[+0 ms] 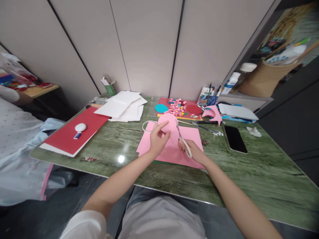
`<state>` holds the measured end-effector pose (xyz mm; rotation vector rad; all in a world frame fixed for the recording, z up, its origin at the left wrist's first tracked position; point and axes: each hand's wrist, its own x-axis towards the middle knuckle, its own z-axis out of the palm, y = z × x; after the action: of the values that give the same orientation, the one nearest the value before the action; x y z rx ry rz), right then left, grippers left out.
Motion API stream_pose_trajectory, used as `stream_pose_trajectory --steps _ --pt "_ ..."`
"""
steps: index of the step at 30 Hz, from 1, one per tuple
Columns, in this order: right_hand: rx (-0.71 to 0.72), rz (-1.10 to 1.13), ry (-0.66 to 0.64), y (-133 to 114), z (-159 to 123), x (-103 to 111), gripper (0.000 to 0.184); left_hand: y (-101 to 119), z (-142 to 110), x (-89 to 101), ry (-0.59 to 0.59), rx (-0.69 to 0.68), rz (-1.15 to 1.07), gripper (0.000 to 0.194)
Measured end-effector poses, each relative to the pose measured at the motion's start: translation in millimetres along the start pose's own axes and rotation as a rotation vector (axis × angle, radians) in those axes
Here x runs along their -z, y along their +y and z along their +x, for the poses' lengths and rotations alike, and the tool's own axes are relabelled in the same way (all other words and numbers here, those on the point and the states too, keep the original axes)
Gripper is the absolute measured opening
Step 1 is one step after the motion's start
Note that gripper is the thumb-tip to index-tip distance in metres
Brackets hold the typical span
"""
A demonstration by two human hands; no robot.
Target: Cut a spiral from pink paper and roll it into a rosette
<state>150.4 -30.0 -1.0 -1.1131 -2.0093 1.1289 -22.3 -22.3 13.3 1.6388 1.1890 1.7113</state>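
Note:
Between the thumb and fingers of my left hand [159, 138] is a round pink paper piece [168, 122], held up off the table. My right hand [190, 149] grips a pair of scissors [185, 147] with pale handles. The scissor blades point away from me and lie along the right edge of the paper circle. Beneath both hands lie pink paper sheets [171, 156]. A roll of tape [147, 126] rests just left of the circle.
Pink crumpled paper balls [176, 108], a blue circle [161, 108] and a red circle [193, 110] lie behind. A phone [235, 138] and pink offcuts [213, 114] are on the right. White papers [122, 105] and a red sheet [74, 127] lie left, near another person [17, 132].

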Motion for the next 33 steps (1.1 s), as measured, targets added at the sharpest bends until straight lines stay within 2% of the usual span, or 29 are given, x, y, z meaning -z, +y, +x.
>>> stream_pose_trajectory --steps 7,17,28,33 --pt "-0.004 0.006 -0.011 -0.6 0.2 -0.5 0.041 3.0 0.6 1.2 0.011 -0.009 0.006 0.034" --pt "0.003 0.011 -0.049 -2.2 -0.2 1.9 0.033 4.0 0.4 1.7 0.02 -0.008 -0.05 0.019" --pt "-0.012 -0.005 -0.053 -5.1 -0.3 2.9 0.036 0.1 0.2 0.1 0.052 0.012 -0.055 0.022" --pt "-0.012 0.02 -0.046 -4.0 -0.8 2.9 0.039 0.0 -0.3 0.4 0.027 0.021 -0.018 0.024"
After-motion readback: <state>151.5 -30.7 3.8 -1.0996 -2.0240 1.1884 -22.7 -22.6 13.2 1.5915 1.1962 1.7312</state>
